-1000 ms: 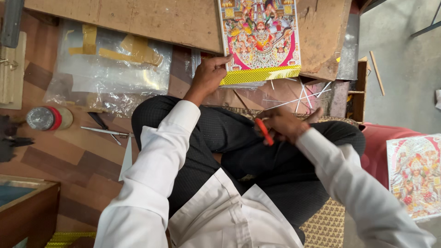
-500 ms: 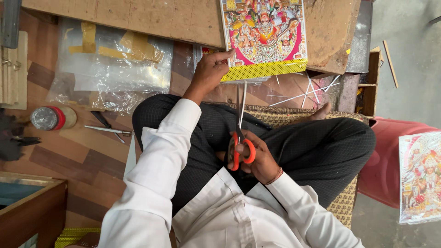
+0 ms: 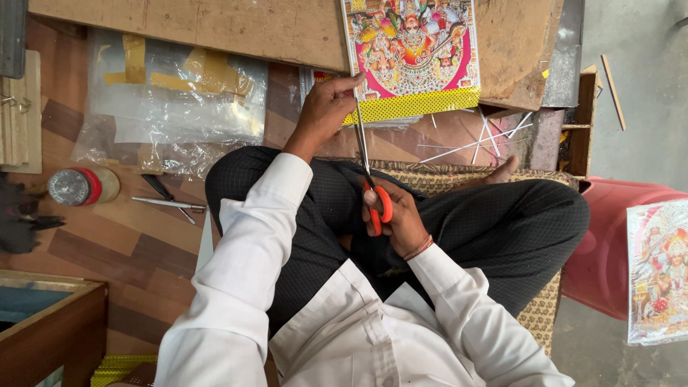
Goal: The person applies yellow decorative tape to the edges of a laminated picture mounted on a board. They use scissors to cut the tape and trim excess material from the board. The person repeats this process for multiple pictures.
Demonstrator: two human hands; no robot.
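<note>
Head view looks down on a person seated cross-legged in a white shirt and dark trousers. Their left hand [image 3: 324, 109] reaches forward, fingers curled and pinching the near left corner of a colourful printed picture [image 3: 412, 50] with a pink ground and a yellow dotted border; the picture lies on a brown board [image 3: 215, 29] beyond both hands. Their right hand [image 3: 395, 215] rests close to the lap, fingers closed through the orange loops of a pair of scissors [image 3: 369, 179]. The blades point away from the body and run up to the picture's near edge, right beside the left hand's fingertips; whether the blades are parted cannot be told.

Thin white paper strips [image 3: 476, 140] lie on the floor just right of the left hand, under the picture's edge. Left of the left hand sits a clear plastic bag [image 3: 172, 107] with yellow pieces in it, and nearer the body a second pair of scissors [image 3: 168, 201] and a red-capped jar [image 3: 80, 186] lie on the wooden floor. Far to the right of the right hand, another printed picture [image 3: 656, 272] rests against a red stool [image 3: 609, 244].
</note>
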